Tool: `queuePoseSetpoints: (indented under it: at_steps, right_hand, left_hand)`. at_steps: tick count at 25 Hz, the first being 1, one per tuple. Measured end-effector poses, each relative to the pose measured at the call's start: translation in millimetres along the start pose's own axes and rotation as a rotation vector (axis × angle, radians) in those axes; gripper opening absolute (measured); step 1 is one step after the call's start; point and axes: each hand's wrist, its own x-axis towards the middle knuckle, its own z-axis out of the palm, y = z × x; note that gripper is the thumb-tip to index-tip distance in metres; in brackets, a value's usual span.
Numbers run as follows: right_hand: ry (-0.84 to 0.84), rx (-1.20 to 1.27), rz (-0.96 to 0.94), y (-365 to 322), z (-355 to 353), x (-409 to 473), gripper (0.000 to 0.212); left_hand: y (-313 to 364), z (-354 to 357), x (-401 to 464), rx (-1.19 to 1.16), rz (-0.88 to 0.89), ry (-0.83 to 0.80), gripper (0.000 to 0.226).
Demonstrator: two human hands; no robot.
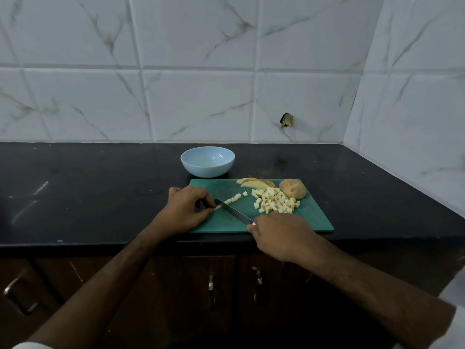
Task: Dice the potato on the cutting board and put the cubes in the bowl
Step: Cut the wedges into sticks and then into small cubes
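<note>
A green cutting board [309,217] lies on the black counter. My left hand [186,210] pinches a thin potato strip [219,207] at the board's left side. My right hand [281,235] grips a knife [234,212] whose blade crosses the strip. A short row of cut cubes [234,198] trails off beyond the blade. A pile of potato cubes [274,203] sits mid-board. A potato half [293,188] and some slices [254,183] lie at the board's far edge. The light blue bowl [207,161] stands empty behind the board.
The black counter [88,187] runs left and right of the board, with tiled walls behind and on the right. Dark cabinet doors with metal handles [210,283] sit below the counter's front edge.
</note>
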Motion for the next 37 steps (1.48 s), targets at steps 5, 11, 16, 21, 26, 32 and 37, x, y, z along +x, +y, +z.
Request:
queuePoseSetpoints:
  at_steps: [5, 11, 16, 21, 26, 32, 37]
  right_hand:
    - [0.000, 0.108, 0.011, 1.3, -4.7, -6.4, 0.040]
    - [0.029, 0.006, -0.004, -3.2, -0.9, -10.1, 0.037]
    - [-0.021, 0.058, -0.011, -0.2, -6.2, -10.5, 0.040]
    - [-0.080, 0.097, -0.021, -1.3, 1.5, -10.1, 0.038]
    - [0.059, -0.196, -0.149, 13.2, -4.5, -16.6, 0.037]
    - [-0.030, -0.182, -0.123, 59.0, -30.9, -21.8, 0.036]
    - [0.110, 0.813, 0.141, 123.4, -27.6, 13.6, 0.045]
  left_hand:
    - [1.9, -0.1, 0.4, 0.011, 0.008, 0.009, 0.013]
    - [1.9, -0.3, 0.9, -0.020, -0.003, 0.001, 0.018]
    - [-0.2, -0.2, 0.6, -0.138, -0.017, 0.001, 0.032]
    - [-0.2, 0.4, 1.2, -0.160, -0.025, 0.008, 0.037]
    - [5.0, -1.6, 5.2, 0.002, -0.003, -0.075, 0.025]
    - [2.5, -0.8, 6.3, -0.015, -0.020, -0.105, 0.024]
    - [15.0, -7.7, 36.9, 0.097, -0.107, -0.370, 0.036]
